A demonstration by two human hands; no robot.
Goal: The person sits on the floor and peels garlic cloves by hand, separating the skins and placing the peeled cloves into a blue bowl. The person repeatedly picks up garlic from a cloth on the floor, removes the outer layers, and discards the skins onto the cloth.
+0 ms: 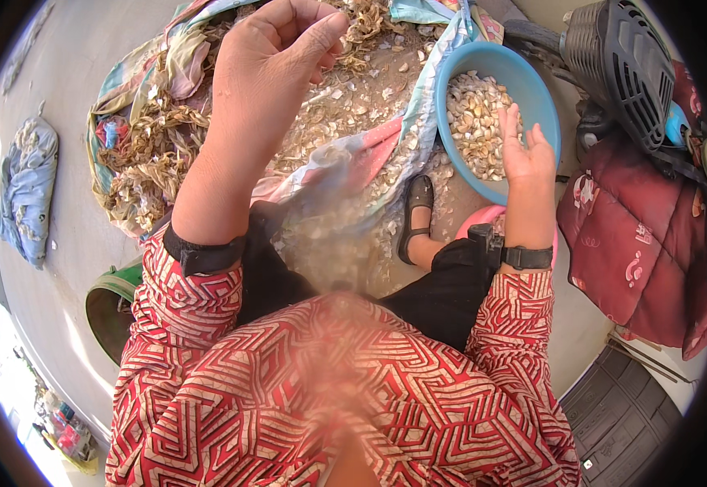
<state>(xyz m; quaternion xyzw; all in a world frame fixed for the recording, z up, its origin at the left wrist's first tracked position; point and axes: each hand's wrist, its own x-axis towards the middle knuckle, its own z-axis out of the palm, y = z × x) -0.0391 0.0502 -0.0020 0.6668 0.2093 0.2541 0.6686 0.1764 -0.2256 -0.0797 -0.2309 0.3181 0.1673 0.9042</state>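
My left hand point(283, 52) is raised above a spread cloth at the top of the view. Its fingers curl toward the thumb; whether anything small sits between them cannot be made out. Over the right side of a blue plastic basin point(545, 100), my right hand point(528, 152) has its fingers apart and holds nothing. Pale garlic cloves point(478, 125) cover much of the basin's bottom. Dried garlic stalks point(164, 143) lie heaped on the patterned cloth point(380, 149), among loose papery skins and bits point(353, 100).
A pink basin point(481, 214) sits partly under my right forearm. To the right are a black slotted machine housing point(624, 73) and a red quilted cover point(639, 237). On the left are a green round container point(113, 298) and a blue cloth bundle point(28, 189).
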